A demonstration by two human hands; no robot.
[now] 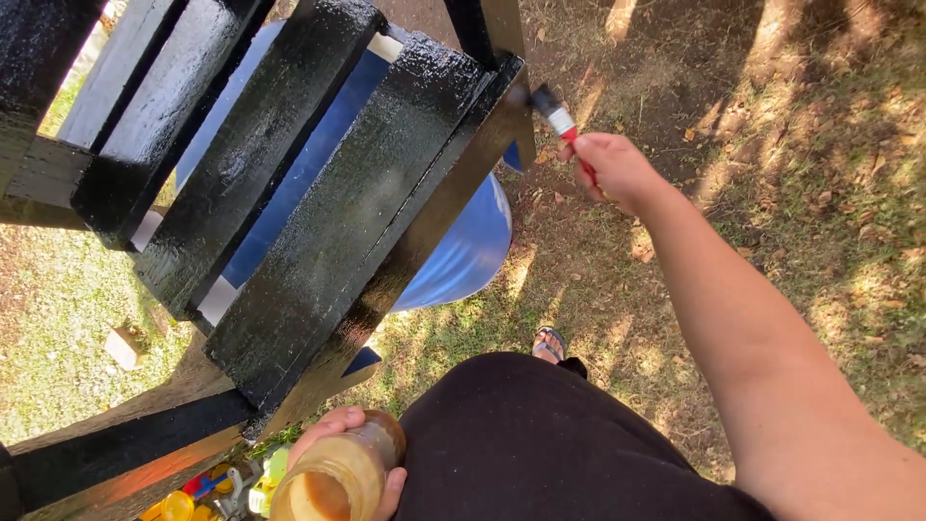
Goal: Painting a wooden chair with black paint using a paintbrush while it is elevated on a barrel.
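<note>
Most of the wooden pallet [318, 193] already coated glossy black across its slats, propped over a blue barrel [463, 251] on the grass. Right hand [608, 169] clenched round a red-handled paintbrush [558, 118], bristles touching the pallet's outer edge at the far corner. Left hand [338, 434] wrapped around an open jar [338, 473] of brownish liquid, low beside the lap. Bare orange wood showing on the lower beam [145, 473], so, by the look of it, that stretch left to cover.
</note>
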